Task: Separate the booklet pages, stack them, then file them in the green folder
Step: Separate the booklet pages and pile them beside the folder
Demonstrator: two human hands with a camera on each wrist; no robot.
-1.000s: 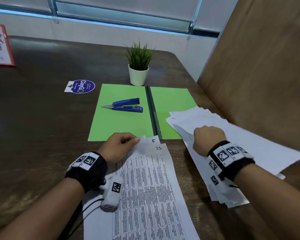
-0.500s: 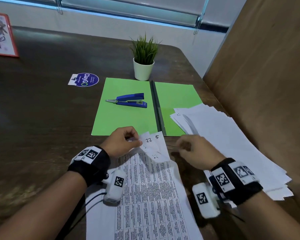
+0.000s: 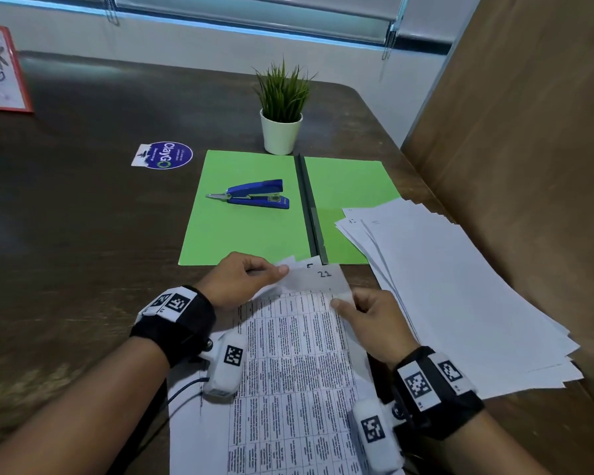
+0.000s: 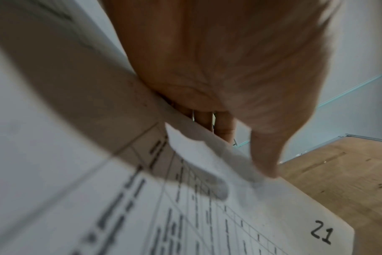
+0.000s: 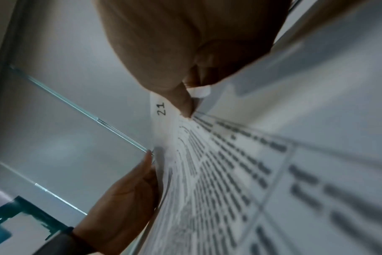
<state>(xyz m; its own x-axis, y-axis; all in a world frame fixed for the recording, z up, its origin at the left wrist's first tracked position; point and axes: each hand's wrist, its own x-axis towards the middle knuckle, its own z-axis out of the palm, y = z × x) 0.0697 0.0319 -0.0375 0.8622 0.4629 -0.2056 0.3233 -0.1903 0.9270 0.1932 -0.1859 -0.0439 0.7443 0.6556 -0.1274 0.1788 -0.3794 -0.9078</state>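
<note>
Back from the loose white page pile (image 3: 460, 286), right hand (image 3: 371, 323) now pinching the far right corner of the white printed booklet page "21" (image 3: 324, 274); left hand (image 3: 240, 279) pinching the far left corners. Long axis running toward the open green folder (image 3: 247, 231), just short of it on the table (image 3: 83, 217).

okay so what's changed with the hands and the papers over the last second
The right hand left the loose white stack, crossed left and now pinches the top right corner of page 21 of the booklet. The left hand stays gripping the booklet's top left corner. The green folder and blue stapler are unmoved.
</note>
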